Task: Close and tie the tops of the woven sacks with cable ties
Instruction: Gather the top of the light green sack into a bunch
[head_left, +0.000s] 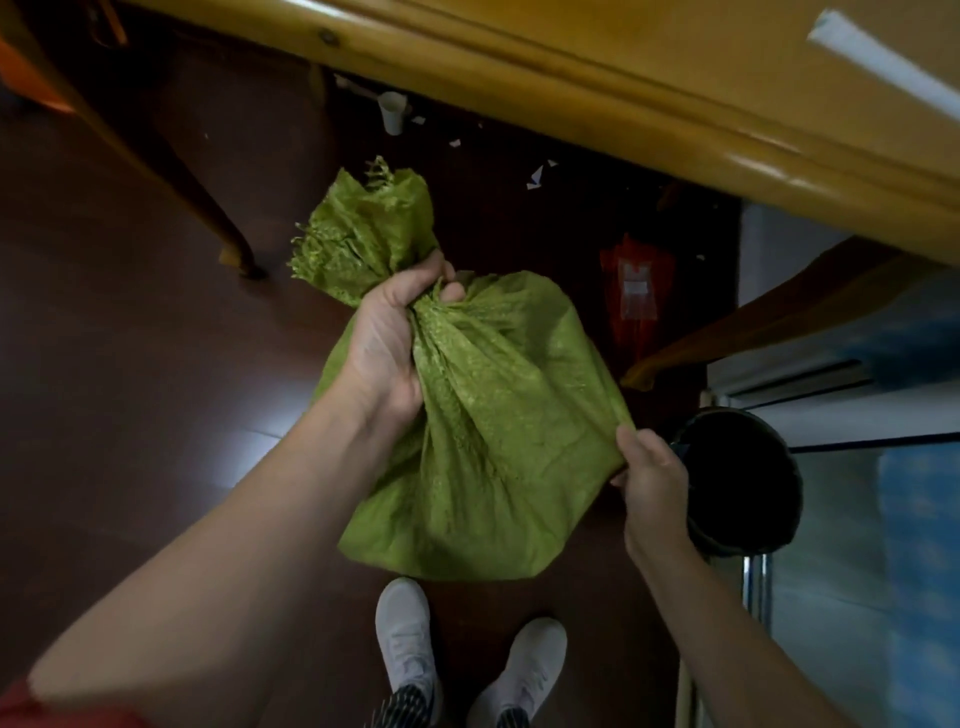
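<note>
Nearest of all, the left forearm (182, 571) was stretched in from the lower left corner. Beyond it, a wooden chair leg (171, 171) was planted on the dark floor (104, 364). The left hand (387, 338) was clenched round the gathered neck of the green sack (483, 441), whose frayed top was fanned out above the fist. The sack was held in front of the body, above two white shoes (405, 639); whether it touched the floor could not be told. Farther off, a white cup (392, 111) was lying among paper scraps. The sack's right edge was pinched by the right hand (652, 483). Just beside that hand a dark round bin (743, 478) was seen, and a yellow table (623, 78) was spread across the top.
</note>
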